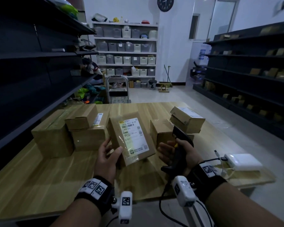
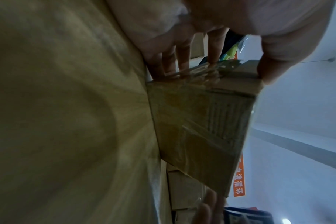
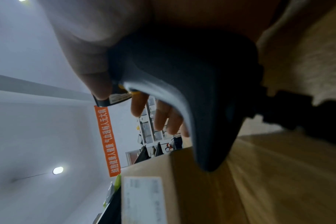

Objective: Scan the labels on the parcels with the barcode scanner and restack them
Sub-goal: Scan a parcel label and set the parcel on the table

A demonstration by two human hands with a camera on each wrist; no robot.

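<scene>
parcel: matt cardboard, glossy tape, paper label | table: smooth wood grain | scanner: matt black plastic

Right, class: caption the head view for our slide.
Left hand holds a labelled parcel above the table; right hand grips the barcode scanner.

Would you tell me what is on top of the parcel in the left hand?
A white shipping label under clear tape covers most of the top of the parcel; the left hand grips its near corner. Its underside is hidden.
</scene>
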